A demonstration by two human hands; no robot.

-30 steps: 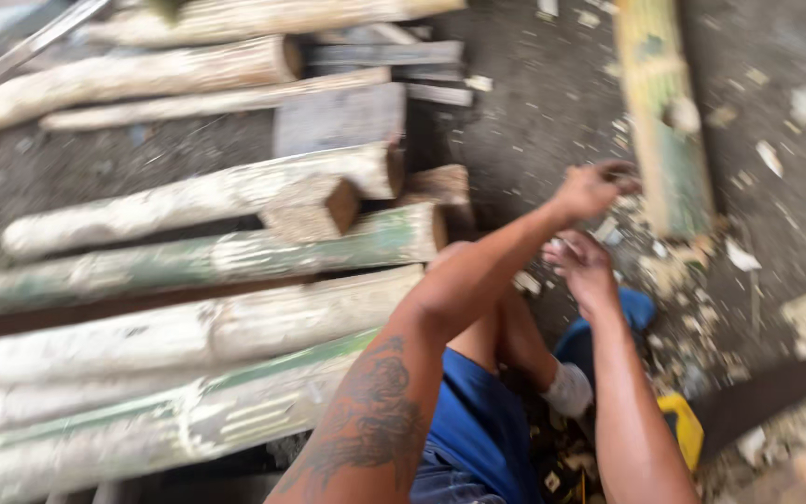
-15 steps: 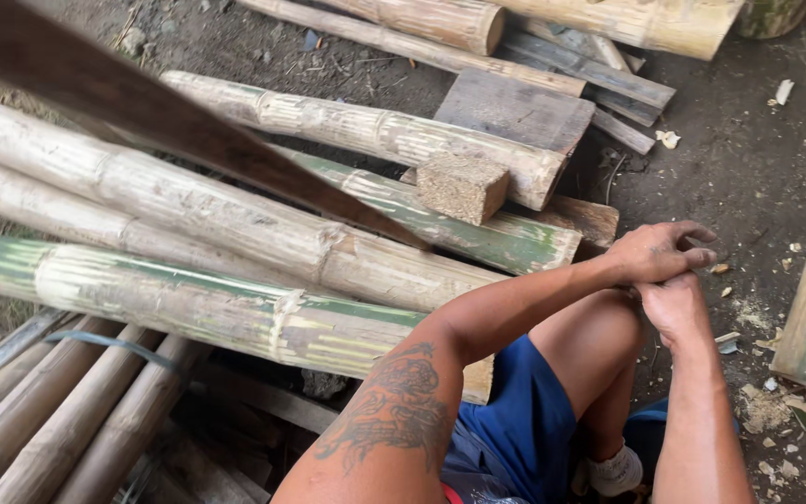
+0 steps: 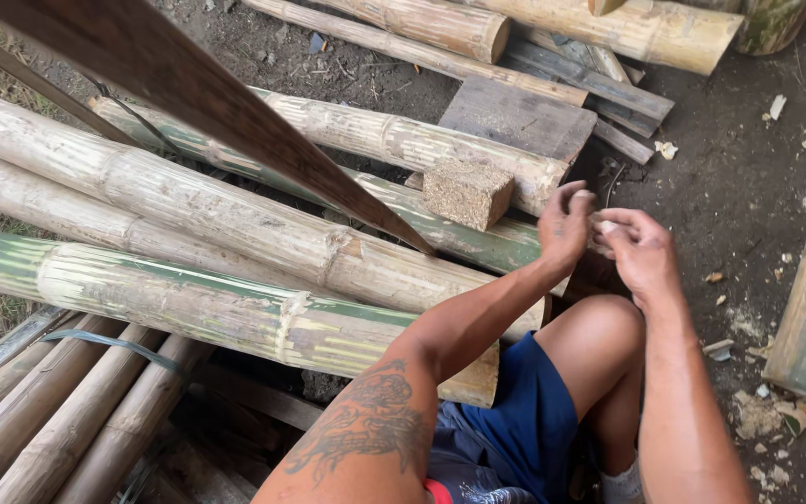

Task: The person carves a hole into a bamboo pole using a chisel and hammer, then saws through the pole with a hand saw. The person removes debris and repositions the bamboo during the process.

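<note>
- A bare dirt ground (image 3: 739, 196) strewn with pale wood chips (image 3: 776, 105) is seen outdoors, with grass at the far left edge.
- A stack of long pale bamboo poles with green streaks (image 3: 188, 201) is laid across the ground; one green-striped pole (image 3: 216, 308) lies nearest the seated person.
- A rough tan rectangular block (image 3: 466, 192) is set on the poles, just beside a flat grey wooden plank (image 3: 518, 119).
- A dark brown pointed slat (image 3: 188, 93) crosses the upper left of the view, close to the camera.
- The left hand (image 3: 563, 226) is raised above the knee, fingers curled and meeting the right hand.
- The right hand (image 3: 641, 250) is held against the left, fingertips pinched on a small pale piece (image 3: 602, 227); what the piece is cannot be told.
- That piece is located between both hands, above the bare knee and near the pole ends.
- Blue shorts (image 3: 524, 420) and a tattooed left forearm are visible below.
</note>
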